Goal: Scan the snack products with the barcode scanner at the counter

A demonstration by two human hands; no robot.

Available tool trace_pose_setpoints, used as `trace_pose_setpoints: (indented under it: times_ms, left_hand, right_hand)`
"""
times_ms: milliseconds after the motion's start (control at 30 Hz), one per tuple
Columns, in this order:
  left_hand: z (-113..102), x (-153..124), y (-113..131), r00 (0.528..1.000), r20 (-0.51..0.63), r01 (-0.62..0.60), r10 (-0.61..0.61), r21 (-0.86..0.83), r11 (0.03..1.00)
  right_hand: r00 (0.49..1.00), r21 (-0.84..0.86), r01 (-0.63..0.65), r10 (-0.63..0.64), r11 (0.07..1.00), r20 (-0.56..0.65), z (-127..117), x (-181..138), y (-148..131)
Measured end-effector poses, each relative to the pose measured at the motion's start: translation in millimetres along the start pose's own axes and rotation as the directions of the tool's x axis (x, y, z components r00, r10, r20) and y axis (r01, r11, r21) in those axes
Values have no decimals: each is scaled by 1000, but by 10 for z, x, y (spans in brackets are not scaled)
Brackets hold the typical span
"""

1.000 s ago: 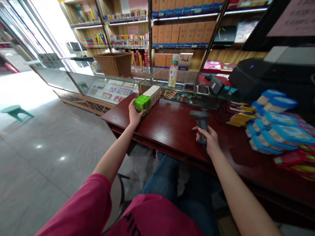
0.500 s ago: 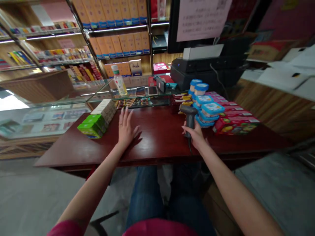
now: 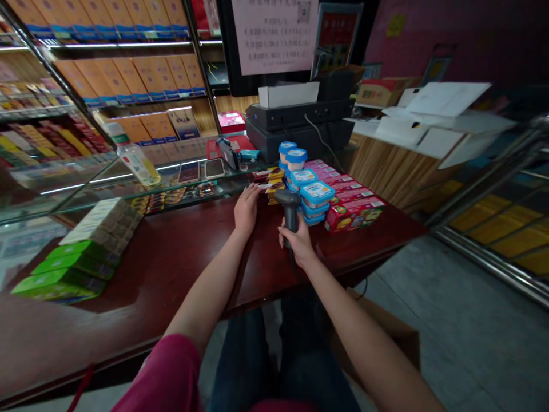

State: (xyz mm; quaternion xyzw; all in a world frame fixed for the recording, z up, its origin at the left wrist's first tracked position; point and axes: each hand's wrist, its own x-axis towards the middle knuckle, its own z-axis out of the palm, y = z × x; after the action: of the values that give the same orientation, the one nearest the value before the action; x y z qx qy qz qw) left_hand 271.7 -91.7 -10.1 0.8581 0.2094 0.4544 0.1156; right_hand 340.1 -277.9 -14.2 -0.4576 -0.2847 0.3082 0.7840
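My right hand (image 3: pixel 297 242) is wrapped round the grip of a dark handheld barcode scanner (image 3: pixel 289 205), which stands upright on the dark red wooden counter (image 3: pixel 180 257). My left hand (image 3: pixel 246 207) reaches forward with fingers stretched out, its tips at a stack of flat red and yellow packs (image 3: pixel 269 178) near the counter's back edge; it holds nothing. Just right of the scanner sit several blue-lidded tubs (image 3: pixel 309 194) and long red boxes (image 3: pixel 354 210). Far left on the counter lie green boxes (image 3: pixel 64 273) and a row of white cartons (image 3: pixel 105 220).
A glass display case (image 3: pixel 128 183) runs along the back left with a drink bottle (image 3: pixel 137 161), phones (image 3: pixel 201 169) and a small card reader (image 3: pixel 226 152) on it. A black printer and till (image 3: pixel 300 123) stand behind. Shelves of orange cartons (image 3: pixel 128 68) fill the wall. A cardboard box (image 3: pixel 386 337) sits on the floor.
My view swung right. My left hand let go of the green box a second ago and has travelled right across the counter to the flat packs. My right hand stayed on the scanner.
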Motion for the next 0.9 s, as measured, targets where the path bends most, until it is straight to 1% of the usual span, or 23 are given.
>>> trace_pose_setpoints:
  times_ms: [67, 100, 167, 200, 233, 267, 333, 400, 433, 467, 533, 700, 767, 833, 867, 900]
  left_hand:
    - [-166, -81, -58, 997, -63, 33, -36, -63, 997]
    - [-262, -128, -85, 991, -97, 78, -87, -92, 993]
    - [-446, -231, -141, 958, -152, 219, -243, -160, 962]
    - [-528, -287, -173, 932, -152, 298, -330, -203, 933]
    - [-598, -347, -206, 901, -127, 373, -414, -256, 892]
    - [-656, -408, -239, 869, -76, 442, -488, -321, 837]
    - [-731, -523, -299, 801, 57, 550, -596, -464, 694]
    - [-757, -608, -335, 744, 140, 597, -653, -578, 557]
    - [-756, -633, -343, 729, 155, 600, -666, -612, 514]
    - [-750, -648, -345, 723, 161, 600, -672, -630, 494]
    - [-732, -654, -336, 723, 162, 599, -672, -632, 492]
    - [-720, -648, -288, 749, 187, 586, -635, -633, 505]
    - [-728, -644, -265, 745, 193, 592, -638, -631, 501]
    - [-745, -630, -243, 740, 159, 605, -653, -581, 544]
    - [-764, -621, -237, 749, 123, 602, -652, -538, 590]
    - [-792, -612, -237, 767, 79, 587, -636, -486, 648]
  right_hand:
    - [998, -5, -9, 9, 1000, 58, 15, -31, -51]
    - [994, -16, -24, 25, 1000, 104, 20, -51, -75]
    - [976, -53, -58, 68, 997, 208, 24, -99, -113]
    - [962, -76, -71, 88, 995, 258, 21, -124, -128]
    - [948, -97, -77, 103, 992, 302, 17, -146, -140]
    - [935, -115, -75, 110, 991, 336, 11, -166, -149]
    - [917, -144, -65, 116, 987, 381, 1, -194, -162]
    - [906, -175, -59, 126, 983, 405, -5, -207, -168]
    - [901, -190, -58, 133, 980, 412, -4, -210, -169]
    - [897, -206, -59, 142, 977, 419, -3, -212, -169]
    - [895, -226, -60, 152, 972, 418, 2, -212, -168]
    - [897, -248, -68, 169, 966, 410, 16, -211, -172]
    - [894, -255, -70, 174, 964, 412, 22, -210, -179]
    - [897, -257, -67, 171, 964, 408, 28, -206, -183]
    - [899, -256, -66, 169, 964, 404, 28, -204, -183]
    - [903, -254, -65, 165, 965, 397, 27, -202, -181]
